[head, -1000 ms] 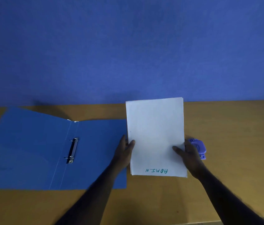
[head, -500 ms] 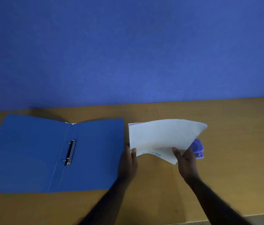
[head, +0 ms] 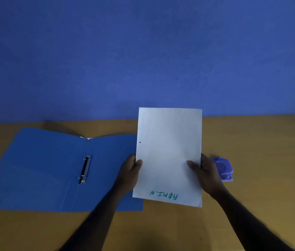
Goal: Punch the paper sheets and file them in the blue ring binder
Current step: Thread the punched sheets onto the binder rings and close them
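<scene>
Both hands hold the paper sheets (head: 168,153) up above the table (head: 260,151): the left hand (head: 129,172) pinches the left edge, thumb on top, and the right hand (head: 205,173) pinches the right edge. The binder (head: 39,171) lies open to the left, and the hole punch (head: 223,168) sits just beyond the right hand.

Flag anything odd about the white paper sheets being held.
The white paper sheets are held upside down: the green handwritten word ADMIN reads inverted at the near edge. Only one punched hole shows on the left edge.
</scene>
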Available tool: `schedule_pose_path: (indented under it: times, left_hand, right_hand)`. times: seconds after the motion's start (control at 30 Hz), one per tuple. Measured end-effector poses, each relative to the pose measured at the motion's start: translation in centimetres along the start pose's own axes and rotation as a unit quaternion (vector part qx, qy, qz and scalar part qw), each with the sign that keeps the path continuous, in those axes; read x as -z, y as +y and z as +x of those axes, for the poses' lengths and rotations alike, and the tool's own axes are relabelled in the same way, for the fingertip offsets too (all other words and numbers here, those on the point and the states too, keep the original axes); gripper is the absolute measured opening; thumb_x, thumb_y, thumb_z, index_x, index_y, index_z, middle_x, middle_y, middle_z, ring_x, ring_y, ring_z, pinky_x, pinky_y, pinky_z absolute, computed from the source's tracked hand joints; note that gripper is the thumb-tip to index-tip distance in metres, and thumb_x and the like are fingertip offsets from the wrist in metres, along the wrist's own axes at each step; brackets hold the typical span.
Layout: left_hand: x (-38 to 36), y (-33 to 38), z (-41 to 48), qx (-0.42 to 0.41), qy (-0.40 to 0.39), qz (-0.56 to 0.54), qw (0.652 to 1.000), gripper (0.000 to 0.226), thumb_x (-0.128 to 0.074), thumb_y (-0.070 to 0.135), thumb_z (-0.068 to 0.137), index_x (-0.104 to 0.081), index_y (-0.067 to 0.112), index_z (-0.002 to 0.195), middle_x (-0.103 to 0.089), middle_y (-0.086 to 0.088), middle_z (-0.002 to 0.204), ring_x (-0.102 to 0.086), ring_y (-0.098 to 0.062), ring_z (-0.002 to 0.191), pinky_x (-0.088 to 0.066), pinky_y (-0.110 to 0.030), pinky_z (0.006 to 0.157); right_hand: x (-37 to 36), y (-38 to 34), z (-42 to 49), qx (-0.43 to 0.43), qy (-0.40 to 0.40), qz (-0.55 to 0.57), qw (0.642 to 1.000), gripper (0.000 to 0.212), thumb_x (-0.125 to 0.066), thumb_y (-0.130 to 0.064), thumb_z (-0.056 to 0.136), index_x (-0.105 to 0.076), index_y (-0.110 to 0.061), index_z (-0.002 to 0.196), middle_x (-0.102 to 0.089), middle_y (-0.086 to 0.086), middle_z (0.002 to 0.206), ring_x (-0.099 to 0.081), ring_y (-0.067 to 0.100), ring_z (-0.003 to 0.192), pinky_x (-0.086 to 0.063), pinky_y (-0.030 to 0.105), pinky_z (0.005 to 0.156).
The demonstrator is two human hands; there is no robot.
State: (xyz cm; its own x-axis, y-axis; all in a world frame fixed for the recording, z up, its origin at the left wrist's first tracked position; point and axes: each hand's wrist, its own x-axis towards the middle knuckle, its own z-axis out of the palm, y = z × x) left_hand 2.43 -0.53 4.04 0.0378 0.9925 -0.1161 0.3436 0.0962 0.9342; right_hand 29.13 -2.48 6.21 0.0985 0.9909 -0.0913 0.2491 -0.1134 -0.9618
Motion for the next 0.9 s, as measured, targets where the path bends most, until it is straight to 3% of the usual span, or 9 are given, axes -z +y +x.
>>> schedule_pose_path:
  times: [0.13,0.3,0.4,0.5,0.57,0.63,0.77,0.9]
  left_hand:
    - [3.7,-0.1,0.1,0.03,0.067,-0.019,0.997,0.02,-0.052,0.021,0.098,-0.058,0.024,0.079,-0.056,0.007,0.071,-0.051,0.002,0.064,-0.041,-0.021,0.062]
    - [9.0,-1.5,0.6,0.093,0.129,-0.048,0.986,0.019,-0.055,0.025,0.096,-0.065,0.014,0.083,-0.058,0.002,0.07,-0.053,-0.011,0.069,-0.043,-0.028,0.068]
    - [12.1,-2.8,0.2,0.127,0.146,-0.042,0.98,0.029,-0.058,0.033,0.092,-0.061,0.02,0.067,-0.059,0.0,0.068,-0.054,-0.016,0.068,-0.044,-0.034,0.07]
    - [14.3,-4.4,0.0,0.169,0.159,-0.072,0.97,0.031,-0.058,0.043,0.081,-0.06,0.015,0.066,-0.061,-0.006,0.075,-0.057,-0.021,0.075,-0.045,-0.036,0.071]
    - [15.5,-5.4,-0.3,0.189,0.177,-0.077,0.963,0.029,-0.059,0.035,0.087,-0.054,0.012,0.069,-0.051,-0.009,0.073,-0.051,-0.02,0.071,-0.039,-0.034,0.067]
    - [16.5,-6.3,-0.3,0.199,0.192,-0.059,0.959,0.027,-0.058,0.025,0.092,-0.05,0.011,0.07,-0.046,-0.009,0.073,-0.046,-0.018,0.067,-0.036,-0.031,0.064]
    - [18.9,-7.4,0.6,0.221,0.194,0.034,0.955,0.042,-0.057,0.026,0.092,-0.045,0.014,0.054,-0.044,-0.001,0.056,-0.042,-0.013,0.053,-0.033,-0.027,0.053]
    - [20.7,-8.6,1.1,0.241,0.21,0.124,0.939,0.047,-0.054,0.024,0.087,-0.034,0.012,0.046,-0.036,0.001,0.045,-0.039,-0.016,0.048,-0.03,-0.026,0.05]
  right_hand:
    - [-3.0,-1.5,-0.1,-0.016,-0.034,0.033,0.999,0.021,-0.06,-0.004,0.093,-0.065,-0.024,0.1,-0.075,-0.006,0.096,-0.073,0.009,0.081,-0.059,0.025,0.066]
    - [-7.6,-2.0,0.0,-0.036,-0.104,0.039,0.993,0.017,-0.06,-0.005,0.093,-0.065,-0.011,0.109,-0.076,0.007,0.102,-0.074,0.026,0.089,-0.061,0.044,0.074]
    - [-11.0,-2.7,0.1,-0.036,-0.139,0.033,0.989,0.018,-0.06,-0.005,0.093,-0.065,-0.013,0.109,-0.075,0.004,0.104,-0.074,0.023,0.09,-0.061,0.042,0.075]
    - [-13.9,-3.1,0.3,-0.053,-0.154,0.026,0.986,0.018,-0.061,-0.006,0.093,-0.065,-0.017,0.106,-0.074,0.004,0.105,-0.073,0.023,0.09,-0.061,0.045,0.077]
    - [-16.1,-3.3,0.5,-0.066,-0.156,0.02,0.985,0.019,-0.06,-0.003,0.093,-0.066,-0.017,0.104,-0.074,0.006,0.106,-0.072,0.026,0.091,-0.059,0.048,0.078]
    - [-17.8,-3.3,0.5,-0.077,-0.156,0.013,0.985,0.02,-0.059,-0.001,0.092,-0.066,-0.013,0.107,-0.072,0.01,0.108,-0.07,0.03,0.094,-0.058,0.051,0.082]
    - [-20.5,-3.7,1.1,-0.09,-0.147,0.003,0.985,0.025,-0.059,-0.002,0.092,-0.065,-0.009,0.115,-0.07,0.011,0.112,-0.067,0.032,0.1,-0.054,0.055,0.089]
    - [-22.4,-3.9,2.6,-0.116,-0.123,0.0,0.986,0.028,-0.058,0.0,0.091,-0.063,-0.003,0.118,-0.068,0.012,0.112,-0.065,0.031,0.097,-0.054,0.044,0.084]
